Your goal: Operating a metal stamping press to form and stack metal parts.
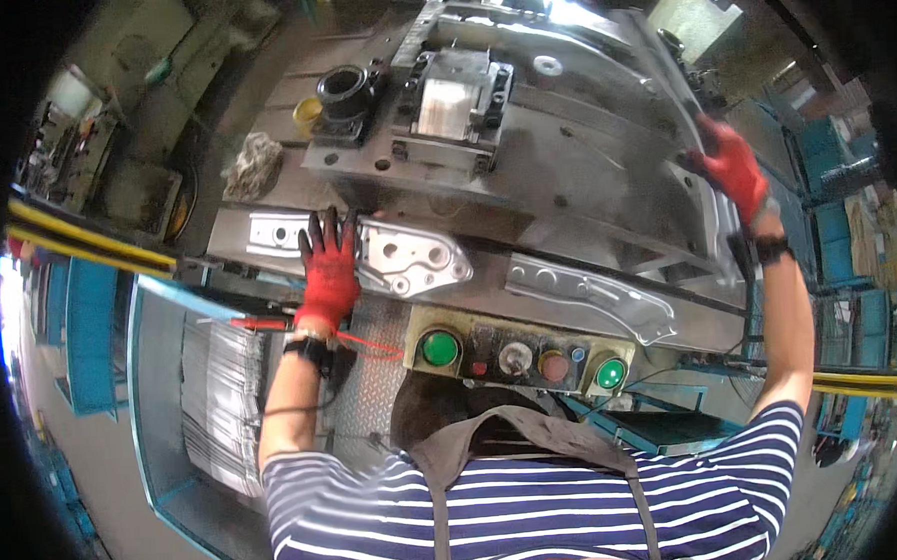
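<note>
Several fingers of the left hand, in a red fabric glove with dark tips, fan wide apart, palm down and grasping nothing, over silver sheet-metal work on the front edge of a broad grey steel machine bed. Left of these fingers shows a narrow silver metal strip with a round hole; right of them, close beside, lies a silver metal plate with several round holes and a rounded end. The glove hides the stretch between, so I cannot tell whether strip and plate are one piece.

The right hand, also red-gloved, is raised at the bed's right side, its thumb parted from the index finger, beside a long, blurred grey metal edge; whether the fingers grip it I cannot tell. Down and left of them, well apart, rests a long silver bent metal bracket.

Beyond the left fingertips sit a crumpled pale rag, a dark metal cylinder with a ring-shaped top, a small yellow round piece touching or just beside it, and a bright-topped rectangular metal block. Nearer the body than the left fingers are a cream control box with two green buttons and a blue-framed bin holding stacked silver metal parts.
</note>
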A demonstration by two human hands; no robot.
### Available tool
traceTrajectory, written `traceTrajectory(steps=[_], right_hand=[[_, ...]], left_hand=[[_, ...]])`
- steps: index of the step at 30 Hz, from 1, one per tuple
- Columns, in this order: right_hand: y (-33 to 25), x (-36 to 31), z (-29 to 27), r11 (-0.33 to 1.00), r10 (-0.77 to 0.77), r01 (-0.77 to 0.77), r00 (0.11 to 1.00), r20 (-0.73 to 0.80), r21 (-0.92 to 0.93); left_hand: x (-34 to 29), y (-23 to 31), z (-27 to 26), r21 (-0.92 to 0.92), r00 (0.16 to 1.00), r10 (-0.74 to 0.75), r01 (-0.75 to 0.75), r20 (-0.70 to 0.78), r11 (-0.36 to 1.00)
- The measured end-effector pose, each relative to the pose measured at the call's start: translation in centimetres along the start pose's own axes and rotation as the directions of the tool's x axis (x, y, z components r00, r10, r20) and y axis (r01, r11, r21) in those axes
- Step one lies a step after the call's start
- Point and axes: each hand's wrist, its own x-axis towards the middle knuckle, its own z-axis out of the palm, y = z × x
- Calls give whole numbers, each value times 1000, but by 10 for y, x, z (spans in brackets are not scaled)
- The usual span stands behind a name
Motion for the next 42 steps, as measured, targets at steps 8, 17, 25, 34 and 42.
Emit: traceTrajectory(steps=[8, 17, 25, 34, 42], right_hand=[[-21, 168, 21, 867, -187, 234, 971, 149, -439], [-21, 237, 74, 906, -161, 297, 901, 403, -302], [-35, 190, 89, 896, 74, 15, 981, 181, -445], [-31, -138, 24, 985, 71, -111, 958, -276, -130], [75, -460, 252, 554, 608, -624, 755, 245, 551]], left_hand=[[-16, 4, -11, -263, 994, -89, 68, -70, 962], [-58, -19, 16, -390, 934, -280, 180, -219, 903], [-87, 14, 46, -522, 974, -133, 212, 184, 826], [-126, 74, 140, -734, 858, 97, 367, 504, 571], [-102, 76, 180, -758, 854, 116, 379, 508, 531]])
